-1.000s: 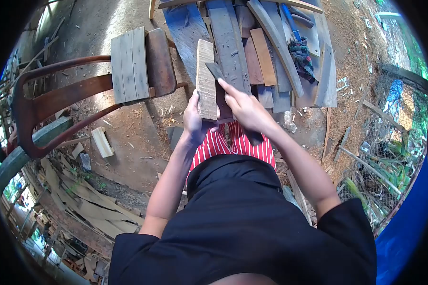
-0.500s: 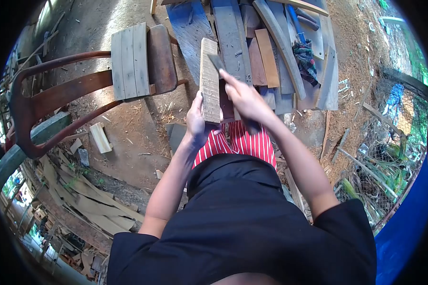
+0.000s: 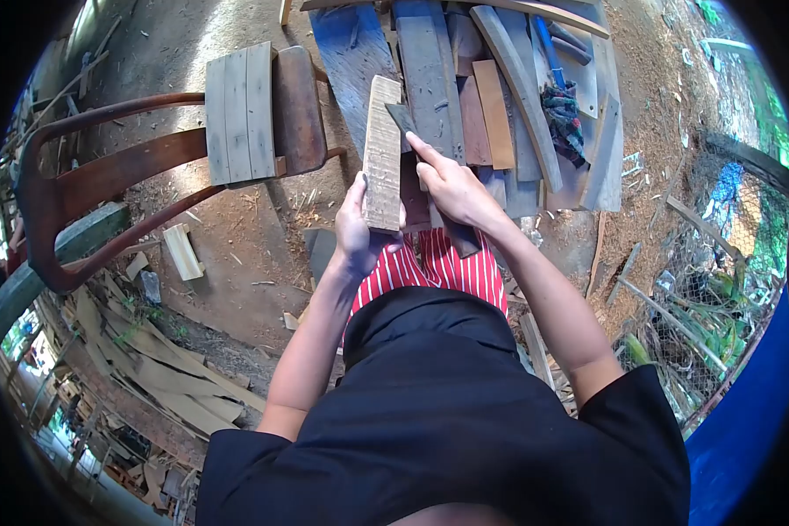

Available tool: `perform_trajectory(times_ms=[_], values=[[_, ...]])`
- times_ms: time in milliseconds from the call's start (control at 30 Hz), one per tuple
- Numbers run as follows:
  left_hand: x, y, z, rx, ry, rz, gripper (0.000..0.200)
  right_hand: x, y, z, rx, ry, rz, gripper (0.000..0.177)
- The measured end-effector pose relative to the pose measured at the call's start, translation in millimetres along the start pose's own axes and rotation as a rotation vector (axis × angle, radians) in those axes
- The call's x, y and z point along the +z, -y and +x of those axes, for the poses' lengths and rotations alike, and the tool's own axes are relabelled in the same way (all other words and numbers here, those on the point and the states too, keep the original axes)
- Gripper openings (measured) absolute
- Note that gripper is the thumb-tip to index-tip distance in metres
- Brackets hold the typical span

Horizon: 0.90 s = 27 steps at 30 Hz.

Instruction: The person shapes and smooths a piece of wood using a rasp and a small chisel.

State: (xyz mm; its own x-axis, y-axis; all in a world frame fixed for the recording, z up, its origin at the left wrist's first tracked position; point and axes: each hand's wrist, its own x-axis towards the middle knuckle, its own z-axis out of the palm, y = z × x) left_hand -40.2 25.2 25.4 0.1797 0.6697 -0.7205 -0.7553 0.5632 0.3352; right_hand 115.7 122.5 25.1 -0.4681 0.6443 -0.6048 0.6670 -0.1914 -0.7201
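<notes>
My left hand (image 3: pixel 357 230) grips the lower end of a pale, rough wooden board (image 3: pixel 382 151) that stands on end in front of me. My right hand (image 3: pixel 451 190) holds a dark flat blade tool (image 3: pixel 404 121), with the forefinger stretched along it and the blade laid against the board's right edge. The tool's dark handle end (image 3: pixel 461 237) sticks out below my right hand. Both hands are above my red-and-white striped lap (image 3: pixel 434 267).
A stack of grey and brown planks (image 3: pixel 500 96) lies ahead, with a patterned cloth (image 3: pixel 565 118) on it. A curved wooden chair frame with a slatted seat (image 3: pixel 245 110) stands left. Offcuts and sawdust cover the ground; a small wood block (image 3: pixel 185 252) lies left, wire mesh right.
My right hand pushed the blade up along the board's edge, then drew it slightly back down. The board tilted a little and stayed in my left hand.
</notes>
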Motion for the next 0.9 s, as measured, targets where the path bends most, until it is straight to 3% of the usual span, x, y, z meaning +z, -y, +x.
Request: perform_trajectory(times_ms=[100, 200, 300, 367, 533, 633, 700, 767, 900], values=[[9, 11, 3, 0.026, -0.084, 0.075, 0.055, 0, 14, -23, 0.1, 0.022, -0.009, 0.052], [3, 11, 1, 0.018, -0.103, 0.083, 0.052, 3, 10, -34, 0.031, 0.026, -0.011, 0.053], [6, 9, 5, 0.012, -0.09, 0.097, 0.051, -5, 1, 23, 0.042, 0.0, -0.004, 0.052], [7, 8, 3, 0.028, -0.087, 0.08, 0.05, 2, -14, 53, -0.066, -0.117, -0.028, 0.052], [9, 5, 1, 0.022, -0.102, 0.074, 0.049, -3, 8, -21, 0.007, 0.039, 0.003, 0.053], [8, 7, 0, 0.0, -0.12, 0.098, 0.05, -2, -2, 7, -0.084, -0.019, -0.022, 0.054], [10, 6, -1, 0.031, -0.115, 0.114, 0.05, -10, 3, 48, 0.015, -0.014, -0.02, 0.053], [11, 5, 1, 0.037, -0.151, 0.084, 0.055, -5, -8, 73, -0.115, -0.101, -0.058, 0.053], [9, 7, 2, 0.027, -0.109, 0.078, 0.052, -9, 11, 3, -0.011, 0.064, -0.075, 0.054]])
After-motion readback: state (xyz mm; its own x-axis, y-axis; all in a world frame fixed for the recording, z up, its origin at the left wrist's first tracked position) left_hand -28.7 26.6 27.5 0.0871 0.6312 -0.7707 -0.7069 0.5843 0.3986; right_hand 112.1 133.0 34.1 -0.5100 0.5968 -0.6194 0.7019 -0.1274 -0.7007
